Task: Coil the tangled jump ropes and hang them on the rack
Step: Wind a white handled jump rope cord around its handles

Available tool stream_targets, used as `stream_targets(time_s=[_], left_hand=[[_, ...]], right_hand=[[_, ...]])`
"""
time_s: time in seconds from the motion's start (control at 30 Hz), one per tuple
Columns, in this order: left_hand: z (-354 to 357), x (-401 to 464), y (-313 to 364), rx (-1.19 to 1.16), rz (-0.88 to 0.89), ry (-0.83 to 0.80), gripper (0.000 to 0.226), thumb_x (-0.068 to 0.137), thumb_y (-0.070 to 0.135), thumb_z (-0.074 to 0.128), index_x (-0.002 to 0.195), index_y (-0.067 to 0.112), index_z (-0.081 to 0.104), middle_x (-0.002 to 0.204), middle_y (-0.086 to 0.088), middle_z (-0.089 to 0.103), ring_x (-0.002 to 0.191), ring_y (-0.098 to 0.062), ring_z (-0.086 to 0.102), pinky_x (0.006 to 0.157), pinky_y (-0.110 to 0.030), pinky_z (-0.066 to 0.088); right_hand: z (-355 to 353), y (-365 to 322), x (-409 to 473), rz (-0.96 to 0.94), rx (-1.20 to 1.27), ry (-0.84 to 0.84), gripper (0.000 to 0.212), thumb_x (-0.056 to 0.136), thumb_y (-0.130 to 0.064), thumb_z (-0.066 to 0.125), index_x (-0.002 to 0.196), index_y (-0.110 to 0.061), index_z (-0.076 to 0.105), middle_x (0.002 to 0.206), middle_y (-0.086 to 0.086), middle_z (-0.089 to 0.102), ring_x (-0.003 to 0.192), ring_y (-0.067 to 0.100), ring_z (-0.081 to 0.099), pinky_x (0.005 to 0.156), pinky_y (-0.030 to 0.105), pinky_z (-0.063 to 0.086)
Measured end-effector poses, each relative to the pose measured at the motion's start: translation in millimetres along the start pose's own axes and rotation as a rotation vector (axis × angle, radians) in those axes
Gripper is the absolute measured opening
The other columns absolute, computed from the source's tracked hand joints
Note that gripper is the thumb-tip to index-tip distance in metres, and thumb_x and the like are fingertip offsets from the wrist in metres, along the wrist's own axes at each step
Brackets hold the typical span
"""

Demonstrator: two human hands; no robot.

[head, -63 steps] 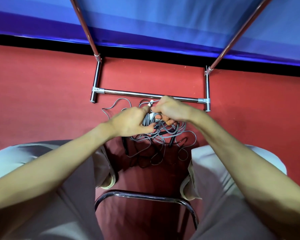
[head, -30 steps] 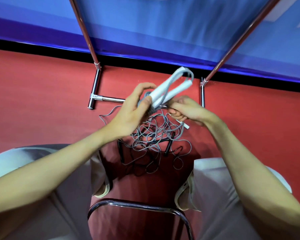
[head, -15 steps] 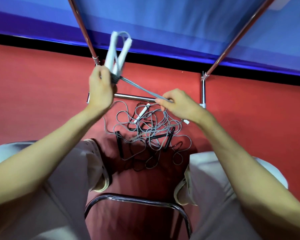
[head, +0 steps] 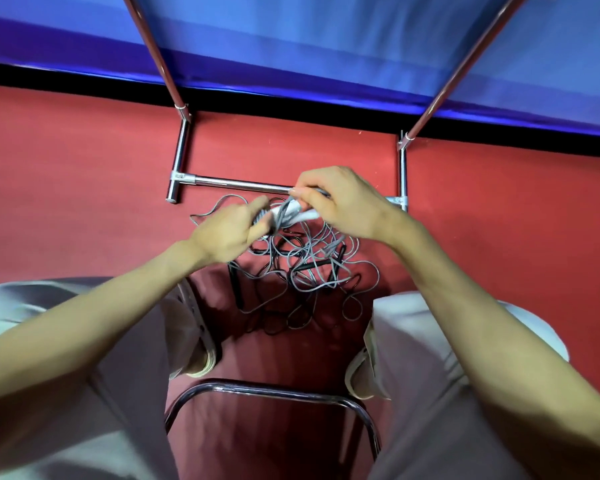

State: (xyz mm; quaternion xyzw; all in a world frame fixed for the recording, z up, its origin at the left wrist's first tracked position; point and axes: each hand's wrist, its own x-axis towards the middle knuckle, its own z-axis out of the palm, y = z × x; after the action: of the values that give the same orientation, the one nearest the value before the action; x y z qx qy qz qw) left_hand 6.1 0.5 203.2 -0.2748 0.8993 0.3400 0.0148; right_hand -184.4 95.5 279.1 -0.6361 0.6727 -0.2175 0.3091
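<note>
Jump ropes (head: 305, 271) lie tangled below the rack (head: 229, 182) as left hand (head: 227, 232) and right hand (head: 340, 206) grip white handles (head: 291, 214) above them.

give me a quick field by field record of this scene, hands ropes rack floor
left hand: grips one end of the white handles
right hand: pinches grey cord at the handles
white handles: held between both hands, cord wrapped round them
rope pile: grey and black cords tangled on the floor
rack: chrome bars, base on the floor, nothing visibly hung on it
floor: red
chair frame: between the knees
</note>
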Motion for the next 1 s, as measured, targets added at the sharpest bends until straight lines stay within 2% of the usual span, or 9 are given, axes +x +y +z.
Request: stream_targets(time_s=[0.17,0.3,0.43,0.57,0.7,0.8,0.87,0.93,1.0], left_hand=[[14,-9,15,0.144,0.083,-0.128,0.074,0.075,0.073,0.033,0.111,0.011,0.05,0.053,-0.009,0.049,0.053,-0.031,0.047,0.054,-0.039,0.034],[15,-11,19,0.141,0.066,-0.143,0.063,0.083,0.067,0.04,0.112,0.012,0.051,0.049,-0.003,0.044,0.049,-0.026,0.042,0.052,-0.037,0.038],[15,-16,32,0.237,0.096,-0.2,0.041,0.096,0.046,0.05,0.115,0.01,0.048,0.055,0.0,0.041,0.066,-0.037,0.053,0.059,-0.035,0.032],[12,-22,45,0.254,0.149,-0.229,0.047,0.094,0.053,0.045,0.122,0.015,0.048,0.066,-0.005,0.053,0.076,-0.035,0.06,0.063,-0.037,0.042],[0,-26,56,-0.002,0.224,-0.165,0.055,0.085,0.06,0.033,0.103,0.012,0.054,0.05,0.004,0.035,0.048,-0.009,0.044,0.053,-0.027,0.038],[-6,-23,63,-0.298,0.19,-0.114,0.055,0.09,0.057,0.035,0.093,0.005,0.055,0.06,0.003,0.04,0.054,-0.006,0.037,0.056,-0.025,0.034],[-11,-21,71,-0.44,0.165,-0.107,0.042,0.096,0.049,0.038,0.084,0.012,0.053,0.063,0.005,0.04,0.059,-0.004,0.036,0.056,-0.027,0.035],[-16,-20,81,-0.571,0.137,-0.106,0.029,0.1,0.036,0.036,0.074,0.023,0.042,0.057,0.014,0.037,0.052,0.0,0.033,0.05,-0.017,0.032],[-19,-16,89,-0.732,0.047,-0.08,0.032,0.104,0.024,0.033,0.073,0.021,0.038,0.049,0.013,0.036,0.04,0.0,0.032,0.04,-0.013,0.03]], right_hand=[[3,4,-4,0.074,-0.06,-0.051,0.03,0.098,-0.037,0.051,0.071,-0.025,0.055,0.063,-0.008,0.052,0.069,0.02,0.052,0.067,0.032,0.041],[-3,9,-5,0.123,-0.107,-0.034,0.031,0.094,-0.047,0.055,0.073,-0.025,0.062,0.061,-0.01,0.049,0.072,0.019,0.05,0.066,0.03,0.037],[-17,22,-7,0.197,-0.185,0.005,0.044,0.075,-0.061,0.069,0.07,-0.018,0.062,0.063,-0.007,0.05,0.071,0.021,0.048,0.062,0.03,0.033],[-22,35,-11,0.277,-0.156,-0.001,0.063,0.056,-0.069,0.076,0.064,-0.008,0.062,0.058,0.0,0.046,0.06,0.018,0.039,0.056,0.031,0.03],[-26,49,-15,0.298,0.156,0.018,0.065,0.047,-0.067,0.077,0.053,-0.005,0.058,0.047,-0.004,0.03,0.048,0.01,0.022,0.048,0.025,0.017],[-24,57,-17,0.295,0.301,0.029,0.052,0.067,-0.042,0.08,0.062,0.007,0.062,0.041,-0.009,0.034,0.039,0.002,0.022,0.041,0.016,0.017],[-21,62,-19,0.307,0.352,0.055,0.048,0.082,-0.031,0.074,0.06,0.008,0.057,0.041,-0.008,0.034,0.039,0.002,0.022,0.04,0.015,0.018],[-17,64,-18,0.3,0.358,0.108,0.052,0.089,-0.029,0.068,0.05,-0.003,0.047,0.047,-0.003,0.03,0.044,0.005,0.022,0.044,0.017,0.022],[-10,69,-16,0.284,0.387,0.135,0.041,0.092,-0.022,0.065,0.053,-0.017,0.053,0.056,-0.004,0.039,0.053,0.01,0.031,0.057,0.023,0.033]])
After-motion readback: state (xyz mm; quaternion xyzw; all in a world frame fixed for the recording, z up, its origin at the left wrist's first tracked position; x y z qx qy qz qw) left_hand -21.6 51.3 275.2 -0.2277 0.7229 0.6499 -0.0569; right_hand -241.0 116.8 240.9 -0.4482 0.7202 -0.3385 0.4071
